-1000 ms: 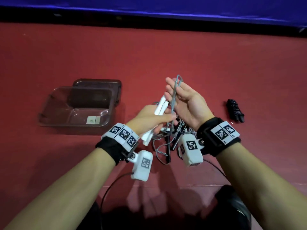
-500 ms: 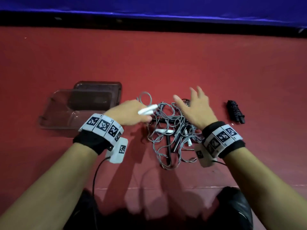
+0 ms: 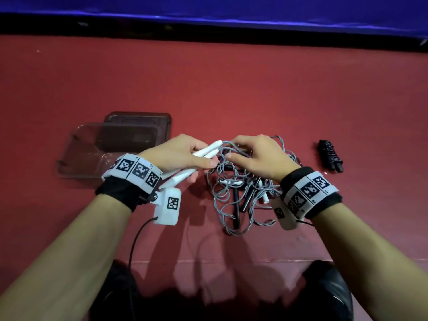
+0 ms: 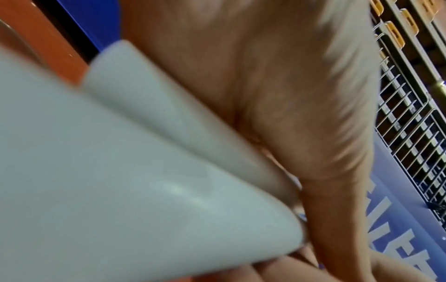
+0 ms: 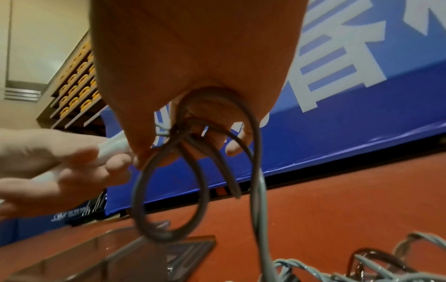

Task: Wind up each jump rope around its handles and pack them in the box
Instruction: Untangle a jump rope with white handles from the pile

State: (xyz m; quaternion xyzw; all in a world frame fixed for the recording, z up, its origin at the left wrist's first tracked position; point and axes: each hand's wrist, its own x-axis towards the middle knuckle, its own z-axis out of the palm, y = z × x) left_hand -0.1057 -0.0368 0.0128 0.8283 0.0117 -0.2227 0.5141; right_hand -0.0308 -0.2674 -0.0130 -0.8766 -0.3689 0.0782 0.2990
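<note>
My left hand [image 3: 185,156] grips two white jump-rope handles [image 3: 208,150] side by side; they fill the left wrist view as pale cones [image 4: 120,171]. My right hand [image 3: 252,156] is just to their right, fingers curled, pinching loops of grey cord [image 5: 193,171] that hang from it above a tangled heap of grey ropes [image 3: 236,193] with black and white handles on the red mat. The clear plastic box [image 3: 76,156] stands open at the left, with nothing visible inside. A wound-up black rope [image 3: 330,155] lies at the right.
The box's clear lid [image 3: 139,119] lies behind the box. A blue padded barrier [image 3: 208,12] runs along the far edge of the red mat. My dark-trousered knees [image 3: 328,295] are at the bottom edge.
Both hands dropped from a raised position to the heap. The left kept the white handles; the right let go of the cord loop, spread open over the heap, then took hold of cord near the handles.
</note>
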